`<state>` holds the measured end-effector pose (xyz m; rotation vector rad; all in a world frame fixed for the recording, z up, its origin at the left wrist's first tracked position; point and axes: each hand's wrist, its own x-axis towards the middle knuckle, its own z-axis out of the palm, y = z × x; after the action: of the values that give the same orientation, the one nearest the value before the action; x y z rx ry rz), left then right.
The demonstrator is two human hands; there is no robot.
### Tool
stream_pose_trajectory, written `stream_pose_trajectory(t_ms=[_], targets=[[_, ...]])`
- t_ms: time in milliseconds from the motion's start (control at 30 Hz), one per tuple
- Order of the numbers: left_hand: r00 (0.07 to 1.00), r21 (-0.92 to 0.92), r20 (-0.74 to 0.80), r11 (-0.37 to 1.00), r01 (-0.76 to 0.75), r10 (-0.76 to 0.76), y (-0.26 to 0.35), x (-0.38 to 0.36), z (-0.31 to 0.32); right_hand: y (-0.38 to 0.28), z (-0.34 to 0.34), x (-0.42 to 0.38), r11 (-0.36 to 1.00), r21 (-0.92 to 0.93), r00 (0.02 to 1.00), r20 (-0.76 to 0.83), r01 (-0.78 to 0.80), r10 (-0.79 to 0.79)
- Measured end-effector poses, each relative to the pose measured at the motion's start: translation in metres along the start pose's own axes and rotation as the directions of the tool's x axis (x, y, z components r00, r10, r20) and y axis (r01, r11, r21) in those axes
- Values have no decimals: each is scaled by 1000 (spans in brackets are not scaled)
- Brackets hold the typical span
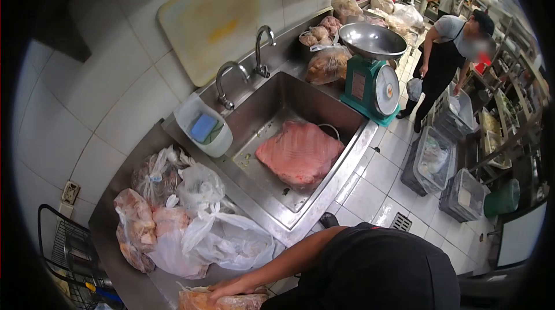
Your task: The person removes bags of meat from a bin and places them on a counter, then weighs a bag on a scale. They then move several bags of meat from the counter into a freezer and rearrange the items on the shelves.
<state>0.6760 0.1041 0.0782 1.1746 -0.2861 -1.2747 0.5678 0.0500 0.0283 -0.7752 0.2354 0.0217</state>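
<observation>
My right hand (pixel 231 288) grasps a plastic bag of raw meat (pixel 193 299) at the bottom edge of the view; the fingertips are partly hidden. My left hand is out of view. Just beyond lie several knotted bags: a white one (pixel 237 240), a clear one with pale pink meat (pixel 173 235), another with orange-pink meat (pixel 134 226) and one with darker contents (pixel 155 174). In the steel sink (pixel 254 131) rests a large raw slab of meat (pixel 300 154), ribs showing across its surface.
A cut-open white container (pixel 202 128) with a blue sponge stands beside two taps (pixel 226 86). Past the sink are a green scale (pixel 370 84) and more meat bags (pixel 328 64). A co-worker (pixel 448 50) bends over plastic bins (pixel 430 157). A wire rack (pixel 60 246) stands left.
</observation>
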Motion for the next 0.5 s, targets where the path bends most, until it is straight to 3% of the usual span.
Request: stream_pose_trajectory(t_ms=[100,200,300,333,433,500], targets=[[999,-19,48,1000,-21,22,-10,-8,52,-26,-6,-39,989,33,990,-19,142,-142],[993,-25,113,999,-28,31,-25,-16,113,-76,-16,-119,996,50,997,-14,78,-77],[983,-28,184,999,-24,29,-40,-25,175,-105,-40,-184,988,-27,976,-149,154,-156],[977,-32,209,999,-22,28,-44,-30,197,-116,-46,-209,978,112,984,-53,173,-168],[958,-53,288,999,9,6,-59,-38,245,-150,-60,-288,952,82,949,-134,296,-284],[938,-58,347,997,42,-19,-67,-44,274,-180,-51,-357,955,20,924,-260,296,-281]])
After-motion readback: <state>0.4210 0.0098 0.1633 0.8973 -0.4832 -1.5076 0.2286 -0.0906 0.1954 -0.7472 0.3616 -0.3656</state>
